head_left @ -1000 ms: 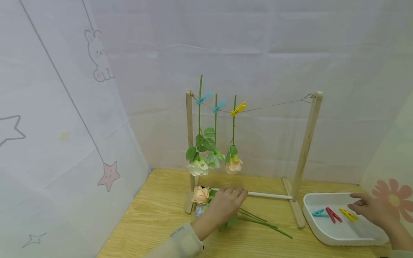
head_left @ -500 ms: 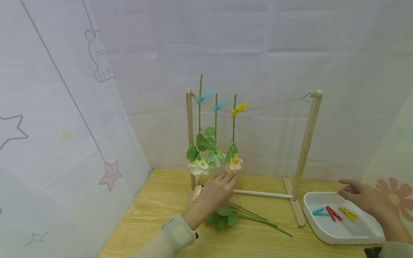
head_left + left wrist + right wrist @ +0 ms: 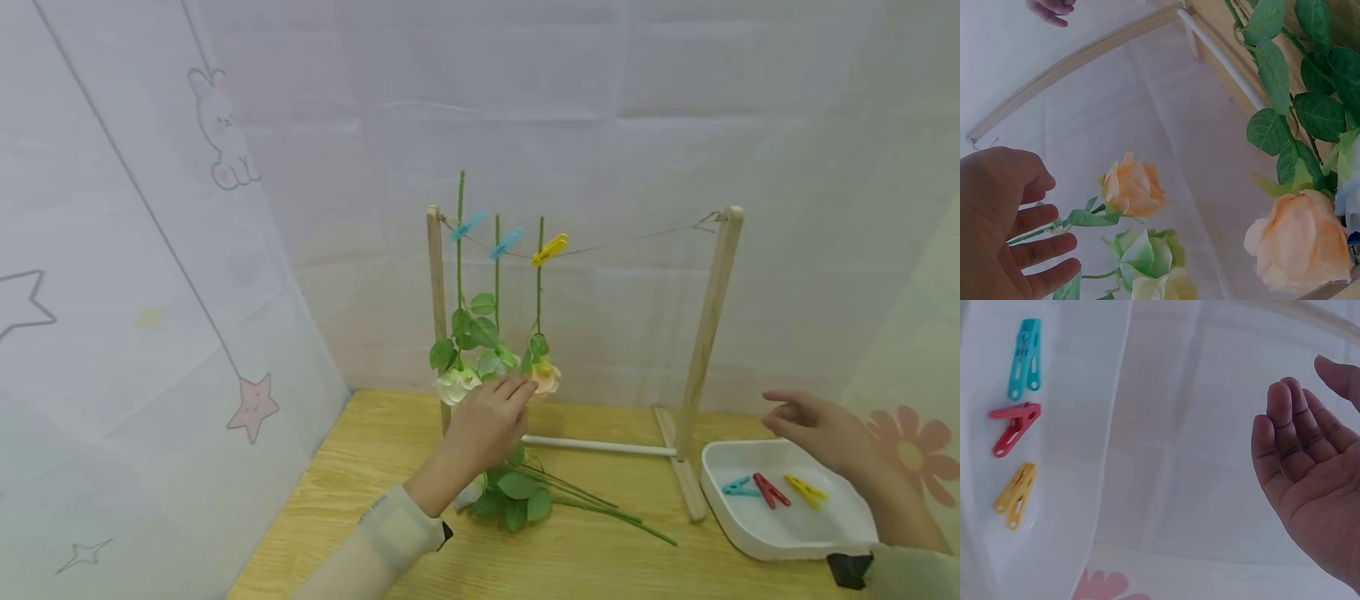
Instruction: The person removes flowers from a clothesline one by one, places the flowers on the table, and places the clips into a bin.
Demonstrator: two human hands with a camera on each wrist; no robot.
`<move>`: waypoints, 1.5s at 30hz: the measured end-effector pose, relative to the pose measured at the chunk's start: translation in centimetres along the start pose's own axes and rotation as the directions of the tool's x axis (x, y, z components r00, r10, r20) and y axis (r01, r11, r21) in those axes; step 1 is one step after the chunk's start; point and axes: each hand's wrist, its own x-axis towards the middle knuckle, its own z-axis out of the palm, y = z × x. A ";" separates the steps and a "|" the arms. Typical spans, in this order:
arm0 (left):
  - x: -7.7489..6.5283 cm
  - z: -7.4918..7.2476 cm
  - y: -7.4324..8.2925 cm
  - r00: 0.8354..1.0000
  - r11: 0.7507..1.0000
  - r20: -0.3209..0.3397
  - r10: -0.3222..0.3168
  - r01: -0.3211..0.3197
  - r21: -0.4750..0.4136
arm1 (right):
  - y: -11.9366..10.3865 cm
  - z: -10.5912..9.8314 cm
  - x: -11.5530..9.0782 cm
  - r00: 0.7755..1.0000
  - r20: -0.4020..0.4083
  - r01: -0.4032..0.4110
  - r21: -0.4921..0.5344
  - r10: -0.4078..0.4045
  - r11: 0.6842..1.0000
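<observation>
My left hand [image 3: 483,425] is raised in front of the hanging roses, its fingers loosely bent and holding nothing, as the left wrist view confirms. In the head view its fingertips overlap the hanging peach rose [image 3: 546,377]. Beside that hang a pale green rose [image 3: 493,362] and a white rose [image 3: 456,387], all heads down. Two blue clothespins [image 3: 469,226] and a yellow clothespin [image 3: 551,249] grip the stems on a string. Below lie more roses, a peach one [image 3: 1300,244] among them. My right hand [image 3: 825,433], relaxed, hovers above the white tray [image 3: 787,546], grasping nothing.
Inside the tray lie a teal clothespin [image 3: 1025,359], a red clothespin [image 3: 1016,428] and a yellow clothespin [image 3: 1017,495]. The wooden rack's right post [image 3: 708,333] stands left of the tray. Leafy stems [image 3: 600,504] stretch rightward across the table.
My left hand has risen from the lying roses toward the hanging ones, moving slightly left. My right hand has moved up and left over the tray.
</observation>
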 end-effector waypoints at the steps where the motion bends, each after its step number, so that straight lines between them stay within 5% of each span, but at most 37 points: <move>1: 0.1 -0.1 -0.2 1.000 1.000 -0.003 -0.013 0.013 -0.019 | -0.4 -0.1 0.1 1.000 -0.004 0.014 0.004 -0.014 1.000; 17: 1.3 -1.5 -2.9 0.984 0.950 0.072 -0.164 0.177 -0.257 | -6.9 -1.6 2.3 0.997 -0.047 0.072 0.089 -0.068 0.993; 30: 3.1 -2.3 -4.0 0.948 0.834 0.160 -0.275 0.318 -0.451 | -12.8 -2.8 4.9 0.996 -0.025 0.085 0.167 -0.082 0.982; 35: 3.8 -2.1 -4.4 0.923 0.747 0.216 -0.318 0.384 -0.542 | -14.3 -3.1 5.9 0.993 -0.027 0.116 0.181 -0.113 0.977; 45: 6.4 -1.8 -5.1 0.879 0.489 0.305 -0.367 0.461 -0.741 | -18.8 -3.9 7.9 0.995 -0.028 0.103 0.221 -0.099 0.970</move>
